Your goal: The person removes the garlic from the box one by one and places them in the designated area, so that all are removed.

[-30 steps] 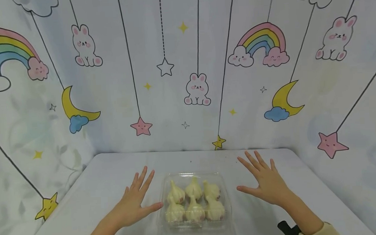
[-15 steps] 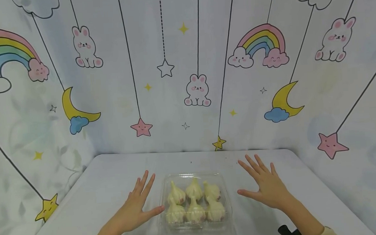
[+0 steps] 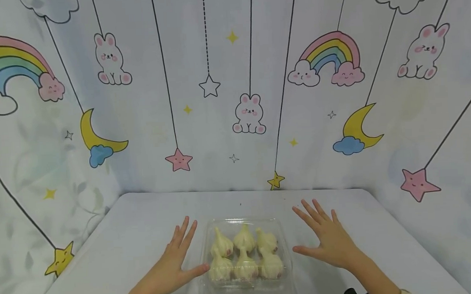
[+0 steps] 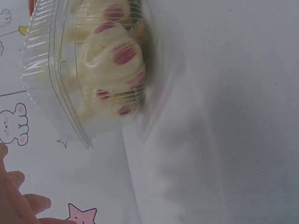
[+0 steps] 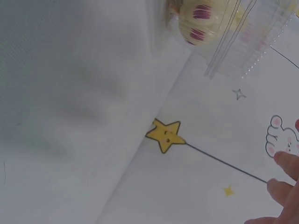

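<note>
A clear plastic clamshell box (image 3: 285, 250) sits on the white table near its front, lid down. Inside stand several pale garlic bulbs (image 3: 245, 241), stems up, in two rows; purple streaks mark their lower sides in both wrist views. My left hand (image 3: 175, 263) is spread to the left of the box, its thumb tip overlapping the box's left edge in the head view. To the right, my right hand (image 3: 328, 239) is likewise spread, its thumb pointing at the box with a small gap. Neither hand holds anything. Fingers (image 4: 37, 203) show at the corner of the left wrist view.
The white table (image 3: 151, 212) reaches back to a curtain (image 3: 203, 131) printed with rabbits, rainbows, moons and stars, which also runs along both sides. A black strap or device (image 3: 350, 293) shows at my right wrist, by a pale sleeve (image 3: 405, 293).
Both hands have come slightly nearer to me, the left one also shifting right and the right one a little left, toward the box. The box stays in place.
</note>
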